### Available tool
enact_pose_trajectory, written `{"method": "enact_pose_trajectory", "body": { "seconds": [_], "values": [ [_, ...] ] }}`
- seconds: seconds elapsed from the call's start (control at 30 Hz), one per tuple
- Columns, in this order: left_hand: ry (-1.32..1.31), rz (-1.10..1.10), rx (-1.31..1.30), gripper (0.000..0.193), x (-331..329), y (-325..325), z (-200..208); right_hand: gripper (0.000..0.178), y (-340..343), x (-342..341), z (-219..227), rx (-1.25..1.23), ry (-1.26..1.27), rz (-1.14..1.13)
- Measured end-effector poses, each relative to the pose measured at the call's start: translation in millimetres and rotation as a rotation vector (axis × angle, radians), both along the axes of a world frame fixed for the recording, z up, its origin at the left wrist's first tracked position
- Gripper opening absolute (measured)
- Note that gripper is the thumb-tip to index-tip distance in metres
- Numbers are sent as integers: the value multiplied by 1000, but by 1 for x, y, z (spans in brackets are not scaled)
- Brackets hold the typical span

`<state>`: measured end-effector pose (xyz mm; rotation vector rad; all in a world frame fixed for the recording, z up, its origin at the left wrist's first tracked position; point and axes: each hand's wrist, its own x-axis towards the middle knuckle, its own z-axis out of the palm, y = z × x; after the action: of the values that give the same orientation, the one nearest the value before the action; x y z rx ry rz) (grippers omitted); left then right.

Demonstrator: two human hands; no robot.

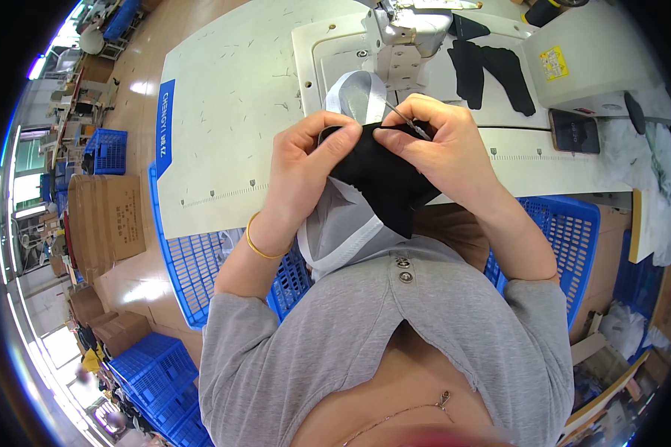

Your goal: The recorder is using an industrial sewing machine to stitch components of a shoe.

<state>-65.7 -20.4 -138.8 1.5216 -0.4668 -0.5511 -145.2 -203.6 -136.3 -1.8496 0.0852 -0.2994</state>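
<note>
Hands meet over a piece of sewing work at a garment bench, seen from above the worker's grey top [365,328]. The left hand [306,160], a thin gold bangle [257,246] at its wrist, is closed in a pinch on the upper edge of a black fabric piece [384,186], thumb and fingers pressed together on the cloth. The right hand [436,145] is likewise closed on the same edge just beside it, and also grips small metal snips [408,121] whose tip points up and left over the cloth. The black fabric hangs between the two hands, in front of the chest and above the near edge of the white table [231,104]; a grey mesh piece with white binding [343,223] is joined to it, looping up behind the hands and down toward the lap. Both cloths look light, thin and limp, likely to fold and slide unless held taut at the seam edge, close to the point being worked. Below the table edge sit blue plastic crates [559,231]. Farther off stands the white sewing machine [406,33], with more black cut pieces [492,71] lying on the table beside it. At far left are a brown cardboard drum [104,220] and more blue crates.
</note>
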Motion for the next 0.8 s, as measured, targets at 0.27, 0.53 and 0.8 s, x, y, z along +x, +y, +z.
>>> {"method": "enact_pose_trajectory", "body": {
  "seconds": [0.27, 0.53, 0.8],
  "values": [
    [-140, 46, 62, 14, -2, 0, 0, 15, -1, -6, 2, 143, 93, 3],
    [-155, 59, 47, 14, 1, 1, 1, 10, -7, -11, -10, 421, 125, -53],
    [-222, 74, 60, 13, -4, 2, 3, 13, -5, -10, -7, 376, 148, -94]
  ]
}}
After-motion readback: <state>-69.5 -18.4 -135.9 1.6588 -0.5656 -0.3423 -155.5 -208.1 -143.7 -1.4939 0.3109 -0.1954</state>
